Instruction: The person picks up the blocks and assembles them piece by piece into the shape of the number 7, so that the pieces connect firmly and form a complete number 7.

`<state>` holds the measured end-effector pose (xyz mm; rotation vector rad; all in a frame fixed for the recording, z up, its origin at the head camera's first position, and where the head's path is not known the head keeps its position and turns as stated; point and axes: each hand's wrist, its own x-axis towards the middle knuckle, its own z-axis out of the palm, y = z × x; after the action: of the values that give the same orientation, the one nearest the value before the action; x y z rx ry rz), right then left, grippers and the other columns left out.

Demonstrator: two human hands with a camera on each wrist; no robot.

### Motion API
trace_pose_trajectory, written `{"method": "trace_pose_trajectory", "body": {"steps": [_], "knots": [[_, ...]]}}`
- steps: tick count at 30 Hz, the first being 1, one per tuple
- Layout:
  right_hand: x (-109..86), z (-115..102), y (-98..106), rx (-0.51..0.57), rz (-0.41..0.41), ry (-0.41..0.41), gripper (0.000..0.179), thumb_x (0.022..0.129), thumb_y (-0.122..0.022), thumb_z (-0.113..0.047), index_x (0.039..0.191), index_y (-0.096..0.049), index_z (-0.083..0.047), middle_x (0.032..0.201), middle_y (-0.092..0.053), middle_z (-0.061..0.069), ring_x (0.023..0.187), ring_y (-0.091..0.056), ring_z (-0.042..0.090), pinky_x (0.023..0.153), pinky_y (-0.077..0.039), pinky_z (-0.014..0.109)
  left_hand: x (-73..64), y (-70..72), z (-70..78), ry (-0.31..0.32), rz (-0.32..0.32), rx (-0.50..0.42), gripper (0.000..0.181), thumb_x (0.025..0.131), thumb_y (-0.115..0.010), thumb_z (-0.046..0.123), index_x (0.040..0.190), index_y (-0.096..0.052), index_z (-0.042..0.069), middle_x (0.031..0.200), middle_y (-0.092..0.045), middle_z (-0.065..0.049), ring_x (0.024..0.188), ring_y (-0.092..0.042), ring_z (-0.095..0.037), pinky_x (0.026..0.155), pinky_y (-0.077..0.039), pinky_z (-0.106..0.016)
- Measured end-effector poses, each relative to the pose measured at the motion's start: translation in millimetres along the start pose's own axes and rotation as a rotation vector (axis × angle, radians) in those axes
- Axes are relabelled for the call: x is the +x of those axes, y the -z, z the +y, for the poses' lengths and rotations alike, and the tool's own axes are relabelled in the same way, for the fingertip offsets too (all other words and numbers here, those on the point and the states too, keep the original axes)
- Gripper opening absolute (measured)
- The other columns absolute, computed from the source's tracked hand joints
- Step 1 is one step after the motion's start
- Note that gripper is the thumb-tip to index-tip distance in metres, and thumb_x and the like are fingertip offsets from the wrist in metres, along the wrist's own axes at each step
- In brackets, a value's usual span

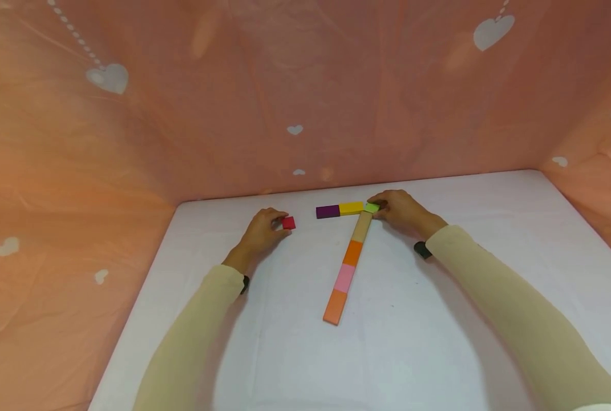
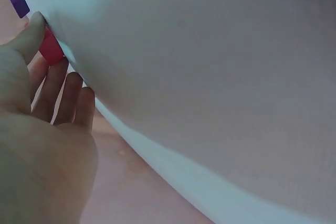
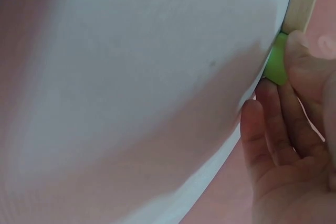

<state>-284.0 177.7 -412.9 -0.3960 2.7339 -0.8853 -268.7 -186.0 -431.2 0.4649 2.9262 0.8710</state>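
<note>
My left hand [image 1: 261, 233] pinches a red block [image 1: 288, 222] between thumb and fingers, left of the other blocks. In the left wrist view the red block [image 2: 51, 50] shows between the thumb and the fingertips. At the far end of a slanting row, my right hand [image 1: 403, 213] pinches a light green block [image 1: 371, 207]. The right wrist view has this green block [image 3: 275, 64] against the end of a plain wooden block [image 3: 302, 3]. Left of the green one, a yellow block [image 1: 351, 208] and a dark purple block [image 1: 328, 212] lie end to end.
From the wooden block [image 1: 361, 226], the row runs toward me through an orange block [image 1: 352, 253], a pink block [image 1: 344, 278] and a lighter orange block [image 1: 335, 307]. All lie on a white tabletop [image 1: 284, 354]. An orange-pink cloth with hearts [image 1: 264, 103] hangs behind and at both sides.
</note>
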Motion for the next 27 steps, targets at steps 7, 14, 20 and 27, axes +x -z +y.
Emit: {"method": "trace_pose_trajectory", "body": {"steps": [7,14,20,27], "knots": [[2.0,1.8,-0.7,-0.004,-0.006,-0.002,0.046,0.095,-0.067,-0.019,0.140,-0.057,-0.010,0.128,-0.062,0.011,0.109,-0.059,0.026,0.104,-0.051,0.043,-3.2,-0.8,1.8,0.037,-0.007,0.016,0.049,0.090,-0.075,0.025,0.133,-0.062,0.007,0.129,-0.063,-0.012,0.123,-0.054,-0.029,0.111,-0.045,-0.044],[0.1,0.2,0.5,0.004,-0.001,-0.012,0.046,0.095,-0.068,-0.018,0.140,-0.057,-0.010,0.129,-0.062,0.010,0.110,-0.059,0.025,0.103,-0.052,0.042,-5.1,-1.1,4.2,0.056,-0.011,0.015,0.047,0.092,-0.073,0.025,0.134,-0.061,0.009,0.130,-0.062,-0.011,0.125,-0.053,-0.029,0.111,-0.045,-0.043],[0.5,-0.6,2.2,0.007,0.003,-0.002,0.047,0.095,-0.068,-0.016,0.139,-0.057,-0.009,0.129,-0.062,0.011,0.111,-0.059,0.026,0.104,-0.051,0.043,-5.6,-0.1,5.1,0.052,-0.007,0.010,0.046,0.092,-0.072,0.025,0.134,-0.062,0.009,0.129,-0.062,-0.011,0.123,-0.053,-0.028,0.111,-0.045,-0.043],[0.8,0.7,1.7,-0.008,0.004,0.009,0.047,0.095,-0.068,-0.017,0.139,-0.057,-0.009,0.128,-0.062,0.013,0.111,-0.058,0.027,0.104,-0.051,0.044,-6.5,-0.8,3.3,0.008,0.001,0.020,0.045,0.092,-0.072,0.024,0.133,-0.062,0.007,0.127,-0.063,-0.012,0.120,-0.055,-0.029,0.111,-0.044,-0.044]]}}
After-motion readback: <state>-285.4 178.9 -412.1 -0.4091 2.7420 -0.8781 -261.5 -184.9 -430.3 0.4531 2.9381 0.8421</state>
